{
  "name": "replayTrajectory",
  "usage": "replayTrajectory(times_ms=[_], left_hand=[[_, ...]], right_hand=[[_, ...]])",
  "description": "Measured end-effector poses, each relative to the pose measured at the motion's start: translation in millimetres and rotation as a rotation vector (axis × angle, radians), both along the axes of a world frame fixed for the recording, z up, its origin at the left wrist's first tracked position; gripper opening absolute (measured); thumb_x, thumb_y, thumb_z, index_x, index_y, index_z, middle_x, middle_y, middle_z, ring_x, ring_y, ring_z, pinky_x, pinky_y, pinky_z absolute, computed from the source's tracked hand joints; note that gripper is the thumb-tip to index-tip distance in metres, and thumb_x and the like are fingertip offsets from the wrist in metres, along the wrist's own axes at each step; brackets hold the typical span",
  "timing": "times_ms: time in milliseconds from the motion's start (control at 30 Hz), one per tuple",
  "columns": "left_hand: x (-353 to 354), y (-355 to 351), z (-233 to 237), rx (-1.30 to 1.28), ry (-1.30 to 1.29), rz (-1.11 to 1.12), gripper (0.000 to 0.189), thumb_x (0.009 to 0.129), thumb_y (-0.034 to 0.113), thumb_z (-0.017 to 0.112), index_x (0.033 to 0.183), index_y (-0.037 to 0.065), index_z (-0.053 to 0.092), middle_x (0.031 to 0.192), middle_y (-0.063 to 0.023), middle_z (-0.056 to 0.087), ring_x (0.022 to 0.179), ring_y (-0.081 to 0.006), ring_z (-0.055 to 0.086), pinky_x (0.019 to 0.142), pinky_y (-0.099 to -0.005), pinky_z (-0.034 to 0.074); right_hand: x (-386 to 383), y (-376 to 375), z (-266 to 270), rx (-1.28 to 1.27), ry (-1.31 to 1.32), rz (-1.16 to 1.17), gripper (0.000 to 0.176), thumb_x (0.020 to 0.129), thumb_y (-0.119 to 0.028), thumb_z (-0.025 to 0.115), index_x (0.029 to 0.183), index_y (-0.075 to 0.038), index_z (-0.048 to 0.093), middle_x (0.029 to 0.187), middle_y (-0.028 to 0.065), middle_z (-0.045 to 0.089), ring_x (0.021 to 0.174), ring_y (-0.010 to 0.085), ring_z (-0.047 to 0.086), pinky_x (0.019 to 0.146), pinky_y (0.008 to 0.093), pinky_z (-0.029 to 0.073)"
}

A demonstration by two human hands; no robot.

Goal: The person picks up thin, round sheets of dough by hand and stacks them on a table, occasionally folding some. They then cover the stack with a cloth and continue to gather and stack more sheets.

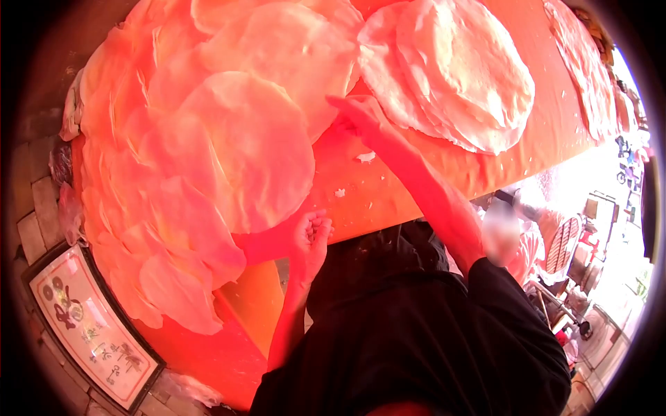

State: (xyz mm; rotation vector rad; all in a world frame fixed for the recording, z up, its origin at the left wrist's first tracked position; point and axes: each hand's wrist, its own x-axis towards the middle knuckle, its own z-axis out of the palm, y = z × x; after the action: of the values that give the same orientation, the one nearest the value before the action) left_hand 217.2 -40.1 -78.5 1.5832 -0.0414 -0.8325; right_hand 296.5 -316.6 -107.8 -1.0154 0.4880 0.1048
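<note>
A broad spread of thin, round flatbread sheets (pixel 246 149) overlaps across the left of the table under reddish light. My right hand (pixel 357 118) reaches over the table between this spread and a smaller stack of flatbreads (pixel 472 76). One finger stretches out to the left, its tip right at the edge of a sheet; the other fingers are partly hidden beneath the hand. Close to the table's front edge, my left hand (pixel 312 234) is turned up with its fingers curled in and nothing showing in them. The lowest part of the big round sheet lies just beyond it.
Crumbs and a small torn scrap (pixel 365 157) lie on the orange table cover (pixel 388 194). More flatbreads (pixel 583 69) rest at the far right. A framed sign (pixel 94 333) stands on the paving at lower left. Another person (pixel 524 232) is near a fan (pixel 562 244) at right.
</note>
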Motion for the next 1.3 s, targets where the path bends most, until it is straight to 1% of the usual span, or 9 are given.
replayTrajectory(times_ms=[67,200,467,700,867,1000,1167,1200,1300], left_hand=[[-2.9,4.9,-3.1,0.003,0.020,0.037,0.024,0.097,0.012,0.058,0.116,-0.003,0.054,0.094,-0.0088,0.065,0.082,-0.0131,0.063,0.075,-0.0255,0.052],[-2.5,3.0,-2.1,-0.075,0.032,0.069,0.024,0.098,0.011,0.056,0.116,-0.004,0.053,0.094,-0.0105,0.065,0.081,-0.0150,0.063,0.074,-0.0269,0.053],[10.0,-5.9,4.6,-0.178,0.259,0.183,0.024,0.101,0.015,0.048,0.115,-0.004,0.054,0.097,-0.0152,0.065,0.083,-0.0207,0.066,0.073,-0.0301,0.055],[23.4,-53.6,-4.4,-0.385,0.493,0.021,0.040,0.103,0.033,0.043,0.117,-0.003,0.055,0.101,-0.0163,0.065,0.086,-0.0251,0.066,0.077,-0.0354,0.055],[51.4,-74.5,-27.6,-0.772,0.748,0.108,0.058,0.100,0.047,0.042,0.126,-0.003,0.052,0.117,-0.0225,0.062,0.114,-0.0402,0.059,0.099,-0.0469,0.048],[59.5,-91.8,-17.7,-0.922,0.850,0.242,0.059,0.100,0.047,0.039,0.129,-0.004,0.050,0.127,-0.0223,0.055,0.124,-0.0397,0.050,0.107,-0.0498,0.041],[59.5,-111.9,-29.7,-0.721,0.764,0.256,0.048,0.102,0.040,0.043,0.125,-0.002,0.050,0.110,-0.0183,0.061,0.107,-0.0348,0.059,0.101,-0.0497,0.046],[59.0,-115.6,-30.6,-0.663,0.746,0.235,0.045,0.101,0.037,0.045,0.124,-0.002,0.050,0.109,-0.0180,0.061,0.106,-0.0341,0.060,0.100,-0.0490,0.047],[55.9,-126.3,-34.7,-0.476,0.586,0.143,0.038,0.099,0.027,0.054,0.122,-0.003,0.050,0.105,-0.0167,0.061,0.100,-0.0289,0.062,0.090,-0.0419,0.054]], right_hand=[[9.9,13.1,-1.8,-0.446,0.024,0.123,0.037,0.082,-0.030,0.075,0.094,0.004,0.067,0.075,0.0054,0.063,0.067,0.0132,0.056,0.060,0.0271,0.044],[40.7,49.8,60.9,-0.868,-0.049,0.003,0.034,0.082,-0.028,0.074,0.091,0.003,0.067,0.074,0.0040,0.063,0.067,0.0135,0.054,0.061,0.0267,0.043],[15.1,-10.5,147.2,-0.677,-0.267,-0.038,0.031,0.083,-0.026,0.072,0.094,0.002,0.067,0.079,0.0046,0.065,0.068,0.0148,0.058,0.064,0.0272,0.046],[-1.7,-64.6,228.9,-0.663,-0.433,-0.143,0.028,0.084,-0.024,0.070,0.097,0.001,0.066,0.083,0.0052,0.067,0.069,0.0159,0.062,0.067,0.0276,0.049],[-35.8,-111.9,256.5,-0.695,-0.405,-0.307,0.027,0.085,-0.023,0.069,0.098,0.000,0.066,0.085,0.0056,0.068,0.070,0.0167,0.064,0.069,0.0279,0.051],[-87.8,-148.1,233.9,-0.675,-0.178,-0.462,0.026,0.086,-0.022,0.068,0.100,0.000,0.066,0.087,0.0059,0.070,0.071,0.0174,0.066,0.070,0.0282,0.053],[-157.0,-212.6,108.9,-0.870,0.243,-0.221,0.023,0.087,-0.023,0.065,0.095,-0.002,0.068,0.082,0.0024,0.065,0.068,0.0111,0.063,0.061,0.0285,0.052],[-151.7,-193.6,109.1,-1.097,0.418,-0.215,0.024,0.085,-0.021,0.066,0.096,0.000,0.066,0.079,0.0057,0.066,0.067,0.0159,0.064,0.061,0.0316,0.052],[-146.8,-135.5,99.5,-2.138,0.240,-0.315,0.036,0.078,-0.022,0.075,0.106,-0.001,0.065,0.101,0.0192,0.067,0.092,0.0350,0.065,0.080,0.0408,0.052]])
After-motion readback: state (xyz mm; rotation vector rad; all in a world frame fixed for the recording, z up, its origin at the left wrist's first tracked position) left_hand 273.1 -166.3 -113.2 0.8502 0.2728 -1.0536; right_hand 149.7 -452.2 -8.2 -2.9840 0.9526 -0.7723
